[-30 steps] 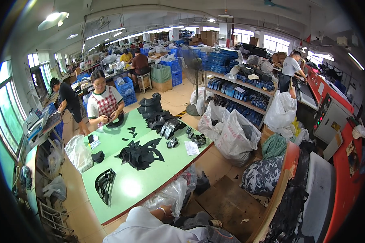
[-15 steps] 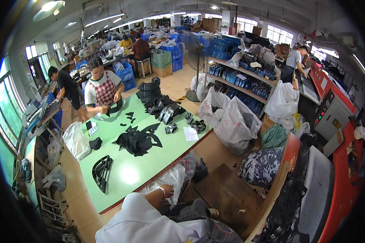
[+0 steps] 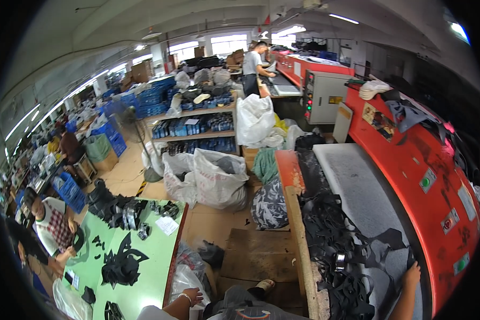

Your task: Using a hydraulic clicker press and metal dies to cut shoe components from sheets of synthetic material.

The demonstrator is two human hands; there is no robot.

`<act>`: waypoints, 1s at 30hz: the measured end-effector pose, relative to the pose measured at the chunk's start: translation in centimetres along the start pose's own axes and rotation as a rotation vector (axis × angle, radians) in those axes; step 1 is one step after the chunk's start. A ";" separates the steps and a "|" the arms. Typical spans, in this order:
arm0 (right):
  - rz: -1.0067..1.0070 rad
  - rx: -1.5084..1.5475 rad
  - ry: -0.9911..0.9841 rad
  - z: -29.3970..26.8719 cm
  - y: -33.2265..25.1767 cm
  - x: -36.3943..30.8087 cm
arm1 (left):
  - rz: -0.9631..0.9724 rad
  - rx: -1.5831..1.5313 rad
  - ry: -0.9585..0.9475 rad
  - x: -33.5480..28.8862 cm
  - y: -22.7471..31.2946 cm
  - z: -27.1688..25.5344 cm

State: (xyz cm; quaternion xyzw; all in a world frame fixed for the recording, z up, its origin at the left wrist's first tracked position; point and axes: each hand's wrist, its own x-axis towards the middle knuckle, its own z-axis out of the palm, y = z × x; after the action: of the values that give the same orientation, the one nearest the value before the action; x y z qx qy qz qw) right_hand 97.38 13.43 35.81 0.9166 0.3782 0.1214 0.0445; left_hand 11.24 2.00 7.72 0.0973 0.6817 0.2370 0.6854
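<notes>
My left hand, with a pale band on its wrist, is low beside the green table. Its fingers are apart and hold nothing, next to a clear plastic bag. Far to the right, my right hand is over the grey belt surface of the red machine. Its fingers are closed at the edge of a dark fabric piece, though the fingertips are partly hidden. Left of it lies a tangled heap of black cut pieces, with a shiny metallic roll among them.
The green table bears black cut pieces and a paper sheet. A person works at its far side. A wooden board edge stands between me and the heap. White sacks and a shelf are ahead.
My view has swung right, moving the green table to the lower left and bringing the red machine closer to centre. My right hand has come into view at the machine.
</notes>
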 end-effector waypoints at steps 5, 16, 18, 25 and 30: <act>0.007 -0.038 0.202 0.3 -3.2 -0.3 | 0.001 -0.383 0.007 3.8 2.6 0.5; 0.051 1.225 -0.018 1.3 4.4 5.4 | -0.146 -0.499 0.094 -0.4 1.0 0.7; 0.058 1.083 -0.052 3.0 5.2 5.2 | -0.120 -0.376 0.105 -1.6 0.6 0.3; 0.055 0.476 0.280 6.2 7.1 -0.8 | -0.091 -0.108 0.059 -6.3 4.3 0.4; 0.050 0.265 0.207 3.2 4.8 -5.2 | -0.043 0.074 -0.094 -5.3 2.7 -1.2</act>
State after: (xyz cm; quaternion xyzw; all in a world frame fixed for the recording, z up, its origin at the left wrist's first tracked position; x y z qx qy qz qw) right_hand 97.88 6.39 32.59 0.9062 0.3704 0.1654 -0.1190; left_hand 9.81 1.71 13.59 0.1187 0.6590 0.1919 0.7175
